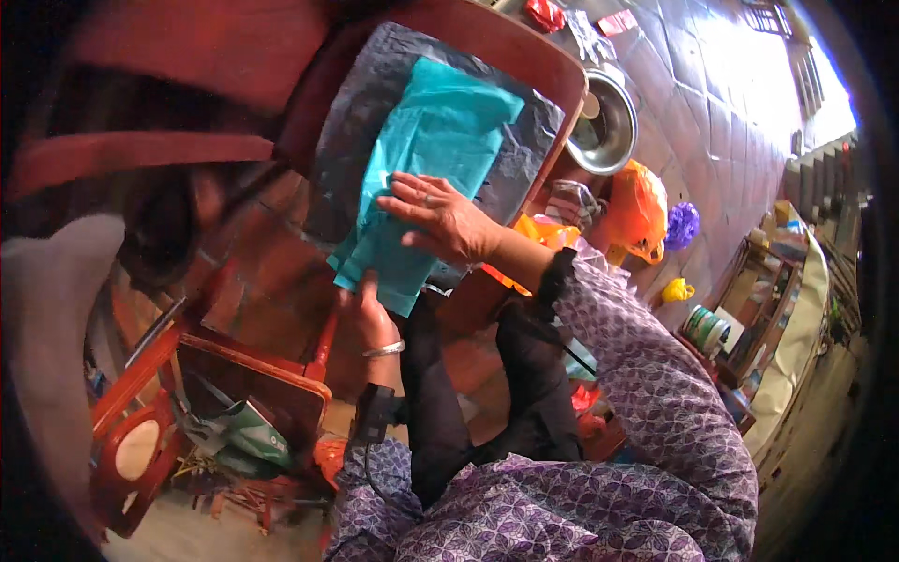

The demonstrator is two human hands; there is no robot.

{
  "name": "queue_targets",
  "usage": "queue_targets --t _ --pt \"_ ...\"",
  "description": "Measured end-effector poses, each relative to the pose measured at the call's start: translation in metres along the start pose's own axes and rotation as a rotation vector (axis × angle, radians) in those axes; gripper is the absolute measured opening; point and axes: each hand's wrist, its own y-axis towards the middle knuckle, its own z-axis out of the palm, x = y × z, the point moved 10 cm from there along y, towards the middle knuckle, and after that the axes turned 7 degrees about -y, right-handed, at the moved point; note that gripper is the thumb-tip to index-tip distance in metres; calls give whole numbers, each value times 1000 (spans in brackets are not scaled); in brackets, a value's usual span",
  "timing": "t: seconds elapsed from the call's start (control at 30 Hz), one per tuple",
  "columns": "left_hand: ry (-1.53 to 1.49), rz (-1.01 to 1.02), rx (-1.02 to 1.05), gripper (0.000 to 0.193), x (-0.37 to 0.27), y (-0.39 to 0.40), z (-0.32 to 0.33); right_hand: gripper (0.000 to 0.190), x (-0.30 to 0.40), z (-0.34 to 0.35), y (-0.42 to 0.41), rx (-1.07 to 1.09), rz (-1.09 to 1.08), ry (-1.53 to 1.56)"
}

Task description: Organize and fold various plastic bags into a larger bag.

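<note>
A folded teal plastic bag or sheet (449, 126) lies over a black plastic sheet (351, 119) on a red-brown chair seat or tabletop (569, 63). My right hand (446, 221) rests palm down on the middle of the teal plastic, its fingers apart and a ring on one of them. At the near edge, my left hand (369, 312) holds the teal plastic, with the thumb on top and the other fingers hidden beneath. A silver bangle circles my left wrist.
Right of the surface stand a steel basin (604, 123), an orange plastic bag (635, 211) and a purple mesh bundle (681, 226) on the tiled floor. A red wooden chair (253, 362) is at the lower left. Farther right are a tin can (706, 330) and a wooden crate (765, 302).
</note>
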Motion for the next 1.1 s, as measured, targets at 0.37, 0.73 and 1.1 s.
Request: queue_targets --t 0.37,0.73,1.1 --pt "-198 220 171 22 -140 -3 109 56 -90 23 -27 -203 480 1002" --pt "113 600 621 33 -99 59 267 43 -136 40 -73 -645 907 1554" --pt "818 1176 1031 56 -122 -11 244 76 -119 -1 -113 -618 893 1095"
